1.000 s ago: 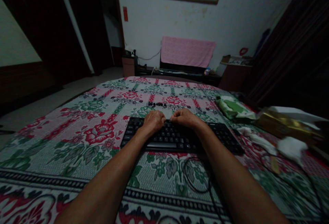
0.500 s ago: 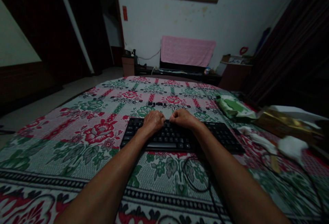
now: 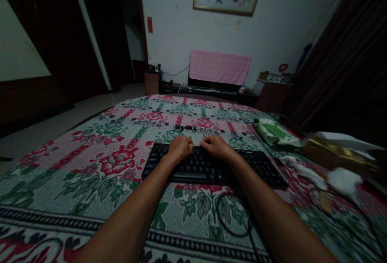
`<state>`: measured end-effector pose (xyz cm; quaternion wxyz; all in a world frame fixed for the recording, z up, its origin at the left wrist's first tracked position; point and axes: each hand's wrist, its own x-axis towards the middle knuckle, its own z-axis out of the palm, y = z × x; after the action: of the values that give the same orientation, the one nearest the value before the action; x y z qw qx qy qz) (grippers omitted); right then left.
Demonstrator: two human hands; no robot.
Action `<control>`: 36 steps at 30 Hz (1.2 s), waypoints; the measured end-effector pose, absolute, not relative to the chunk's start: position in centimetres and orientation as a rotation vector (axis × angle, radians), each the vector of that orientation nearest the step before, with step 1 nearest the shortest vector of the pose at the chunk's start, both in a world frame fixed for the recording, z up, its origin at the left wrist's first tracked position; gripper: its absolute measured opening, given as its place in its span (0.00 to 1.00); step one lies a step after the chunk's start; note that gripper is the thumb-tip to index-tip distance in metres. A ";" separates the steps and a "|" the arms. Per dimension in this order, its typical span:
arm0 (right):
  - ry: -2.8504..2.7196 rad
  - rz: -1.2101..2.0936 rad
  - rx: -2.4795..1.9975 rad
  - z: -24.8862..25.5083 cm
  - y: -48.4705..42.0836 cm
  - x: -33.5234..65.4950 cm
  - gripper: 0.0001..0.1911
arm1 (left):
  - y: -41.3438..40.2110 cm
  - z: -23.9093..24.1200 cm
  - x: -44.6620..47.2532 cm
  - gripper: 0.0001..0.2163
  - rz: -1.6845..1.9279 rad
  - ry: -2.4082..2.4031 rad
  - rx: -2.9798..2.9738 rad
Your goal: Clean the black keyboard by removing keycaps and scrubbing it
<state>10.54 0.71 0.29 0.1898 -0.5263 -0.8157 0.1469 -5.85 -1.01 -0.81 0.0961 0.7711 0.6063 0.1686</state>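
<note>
The black keyboard [image 3: 195, 165] lies on the floral bedspread [image 3: 90, 150], its long side facing the bedspread's near edge. Over the keyboard's far edge, the left hand [image 3: 180, 149] and the right hand [image 3: 215, 147] sit near each other but apart, fingers curled inward; whether either grasps anything I cannot tell. Toward the bedspread's far edge, just beyond the hands, is a short row of small dark pieces [image 3: 185, 127]. A green packet [image 3: 276, 132] and a gold box [image 3: 334, 150] lie toward the right edge.
</note>
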 end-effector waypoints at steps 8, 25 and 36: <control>-2.178 0.221 -1.600 1.0 5.3 9.5 0.12 | -0.9 0.2 -8.4 0.16 0.582 1.938 2.168; -2.224 0.170 -1.769 -1.2 10.8 7.0 0.12 | -0.4 -0.8 -8.8 0.14 0.566 1.900 2.145; -1.912 0.655 -1.238 -0.2 3.6 10.5 0.11 | -1.1 0.0 -8.4 0.15 0.717 1.829 2.183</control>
<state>10.51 3.56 -0.19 0.3762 -0.4839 -0.7475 0.2561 -8.39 -1.11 0.01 0.1021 0.7395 0.6195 0.2429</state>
